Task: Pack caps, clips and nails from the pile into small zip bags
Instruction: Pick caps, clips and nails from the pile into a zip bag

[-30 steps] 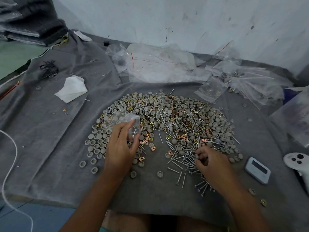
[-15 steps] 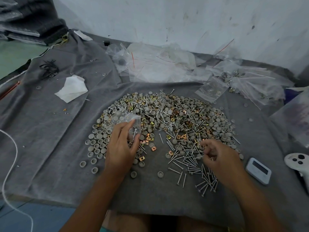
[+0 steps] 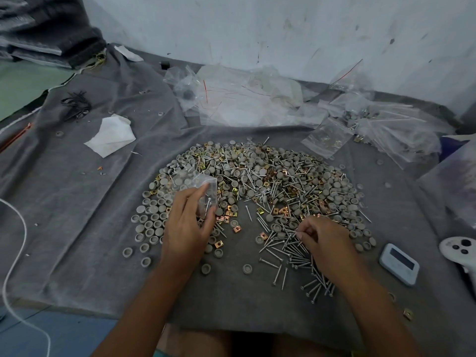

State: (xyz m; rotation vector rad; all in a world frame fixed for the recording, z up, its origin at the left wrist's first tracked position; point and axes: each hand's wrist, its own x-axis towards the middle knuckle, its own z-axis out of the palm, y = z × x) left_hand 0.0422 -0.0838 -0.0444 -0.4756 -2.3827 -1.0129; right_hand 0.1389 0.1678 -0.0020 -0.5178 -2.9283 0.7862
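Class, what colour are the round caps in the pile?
The caps are pale grey, seen best in the head view.

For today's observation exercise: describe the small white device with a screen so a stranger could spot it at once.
Start from the big pile of caps, clips and nails on the grey cloth. Go to its near right edge, past the right hand. There lies the small white device, flat and rectangular with a dark screen, unlike the rounded white controller beside it.
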